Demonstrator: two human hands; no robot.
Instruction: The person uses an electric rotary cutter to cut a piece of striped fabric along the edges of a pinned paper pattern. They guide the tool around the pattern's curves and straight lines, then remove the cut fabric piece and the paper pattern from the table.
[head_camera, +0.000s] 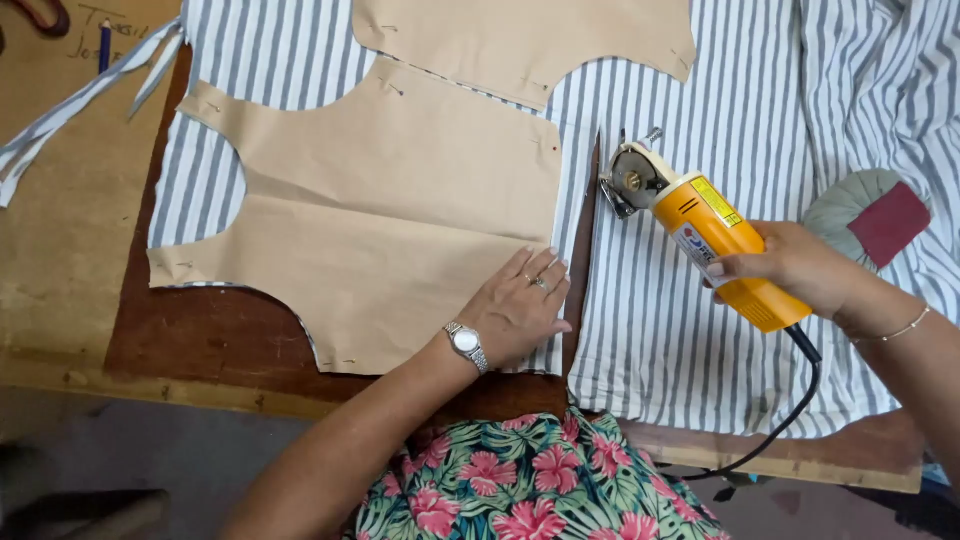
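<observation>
Now right hand (800, 268) grips yellow cutter (705, 235), blade end up-left.

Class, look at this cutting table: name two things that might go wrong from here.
1. The left hand lies flat on the paper pattern beside the cut line; the rotary cutter in the right hand might reach its fingers.
2. The cutter's black cord trails over the striped fabric and may drag it.
</observation>
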